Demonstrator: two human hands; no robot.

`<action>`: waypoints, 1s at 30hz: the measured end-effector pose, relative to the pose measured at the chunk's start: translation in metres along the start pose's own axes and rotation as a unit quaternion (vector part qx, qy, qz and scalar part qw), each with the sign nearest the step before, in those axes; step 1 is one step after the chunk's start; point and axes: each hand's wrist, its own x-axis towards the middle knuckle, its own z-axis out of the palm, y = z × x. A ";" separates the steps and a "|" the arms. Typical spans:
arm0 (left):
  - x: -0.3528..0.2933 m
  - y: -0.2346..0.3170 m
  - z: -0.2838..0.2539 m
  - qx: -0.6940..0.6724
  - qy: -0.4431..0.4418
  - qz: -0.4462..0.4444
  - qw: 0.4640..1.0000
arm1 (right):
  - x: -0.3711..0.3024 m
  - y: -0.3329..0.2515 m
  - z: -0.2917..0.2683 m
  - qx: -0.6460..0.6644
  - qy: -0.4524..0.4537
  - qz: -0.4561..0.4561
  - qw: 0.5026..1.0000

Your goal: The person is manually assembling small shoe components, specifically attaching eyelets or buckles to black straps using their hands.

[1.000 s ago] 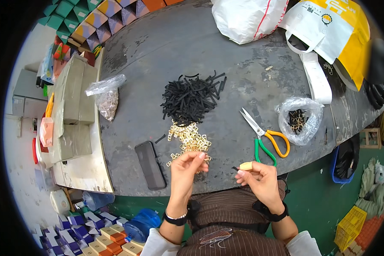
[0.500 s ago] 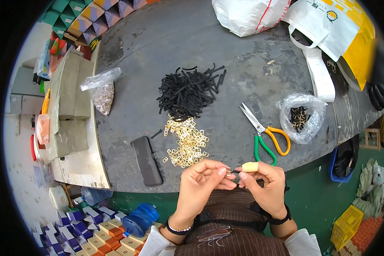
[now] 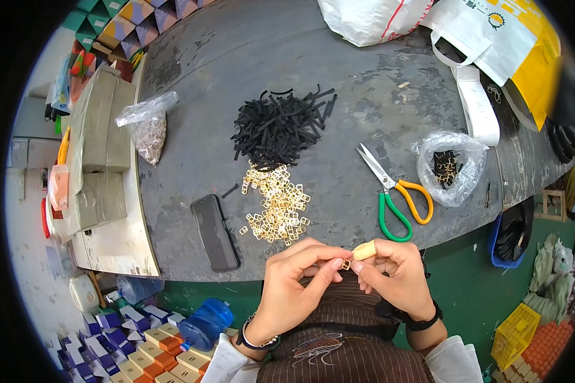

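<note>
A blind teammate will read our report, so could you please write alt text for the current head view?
A person's left hand pinches a small gold buckle, with the right hand close beside it, near a dark table's edge. Beyond lie piled gold buckles and black strips, with a phone to the left and scissors to the right.

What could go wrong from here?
1. The small gold buckle, pinched in the left hand by the near edge of the table, might slip and drop.
2. The scissors lie bare-bladed near the right hand; a careless reach could nick it.
3. The loose buckle pile could scatter if the left hand brushes it.
</note>
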 end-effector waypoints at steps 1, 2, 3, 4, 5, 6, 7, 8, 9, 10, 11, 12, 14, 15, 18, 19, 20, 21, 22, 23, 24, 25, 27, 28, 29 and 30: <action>-0.001 0.001 0.000 0.007 -0.001 0.004 1.000 | 0.000 0.001 0.000 0.005 -0.001 0.003 1.000; -0.001 0.000 0.000 0.010 -0.004 0.006 1.000 | -0.001 0.001 0.001 0.003 0.002 0.003 1.000; -0.002 0.000 -0.001 0.012 -0.007 0.007 1.000 | -0.002 0.000 0.002 0.002 0.006 0.004 1.000; -0.002 -0.001 -0.001 0.015 -0.011 0.009 1.000 | -0.002 -0.001 0.002 0.001 0.011 0.004 1.000; -0.003 -0.001 -0.002 0.015 -0.015 0.013 1.000 | -0.003 -0.001 0.002 0.001 0.012 0.005 1.000; -0.003 -0.001 -0.003 0.015 -0.020 0.016 1.000 | -0.003 -0.001 0.002 0.002 0.013 0.005 1.000; -0.003 -0.002 -0.003 0.016 -0.024 0.019 0.999 | -0.004 -0.001 0.002 0.002 0.014 0.006 1.000; -0.003 -0.002 -0.003 0.010 -0.027 0.019 0.999 | -0.004 -0.001 0.002 0.009 0.009 0.009 1.000; -0.003 -0.001 -0.004 0.005 -0.030 0.018 0.999 | -0.005 -0.001 0.001 0.015 0.003 0.012 1.000; -0.004 -0.001 -0.004 -0.001 -0.033 0.018 0.999 | -0.005 -0.001 0.000 0.022 -0.002 0.015 1.000; -0.004 -0.001 -0.004 -0.001 -0.036 0.018 0.999 | -0.006 -0.001 -0.001 0.028 -0.010 0.014 0.999; -0.004 -0.001 -0.005 0.000 -0.038 0.018 0.999 | -0.006 -0.001 -0.001 0.035 -0.018 0.013 0.999; -0.004 -0.002 -0.006 0.001 -0.040 0.015 0.999 | -0.006 -0.001 -0.001 0.054 -0.033 0.011 0.998; -0.004 -0.002 -0.006 0.002 -0.041 0.014 0.999 | -0.005 -0.001 -0.002 0.067 -0.041 0.010 0.997; -0.004 -0.002 -0.006 -0.013 -0.035 0.022 0.999 | -0.005 0.002 -0.003 0.077 -0.047 0.006 0.996; -0.004 -0.002 -0.006 -0.021 -0.031 0.027 0.999 | -0.005 0.003 -0.004 0.076 -0.047 0.005 0.996; -0.004 -0.002 -0.007 -0.022 -0.029 0.027 0.999 | -0.005 0.004 -0.004 0.062 -0.034 0.006 0.997; -0.005 -0.001 -0.007 -0.022 -0.027 0.026 0.999 | -0.004 0.004 -0.004 0.048 -0.021 0.006 0.999; -0.004 -0.001 -0.007 -0.022 -0.026 0.025 0.999 | -0.004 0.004 -0.004 0.035 -0.008 0.007 0.999; -0.004 0.000 -0.007 -0.012 -0.027 0.027 0.999 | -0.003 0.004 -0.003 0.033 -0.006 0.008 0.999; -0.004 0.001 -0.007 -0.003 -0.028 0.028 0.999 | -0.003 0.004 -0.002 0.032 -0.003 0.009 0.999; -0.004 0.001 -0.007 0.007 -0.030 0.029 0.999 | -0.003 0.003 -0.001 0.031 -0.001 0.010 0.999; -0.003 0.003 -0.006 0.048 -0.029 0.049 0.997 | -0.003 -0.001 0.000 0.032 -0.011 0.010 0.999; -0.003 0.004 -0.006 0.069 -0.029 0.059 0.995 | -0.003 -0.003 0.000 0.033 -0.016 0.009 0.999; -0.002 0.005 -0.005 0.066 -0.028 0.054 0.996 | -0.003 -0.002 -0.001 0.035 -0.024 0.008 0.999; -0.002 0.006 -0.005 0.062 -0.028 0.049 0.996 | -0.002 0.000 -0.003 0.036 -0.032 0.007 0.999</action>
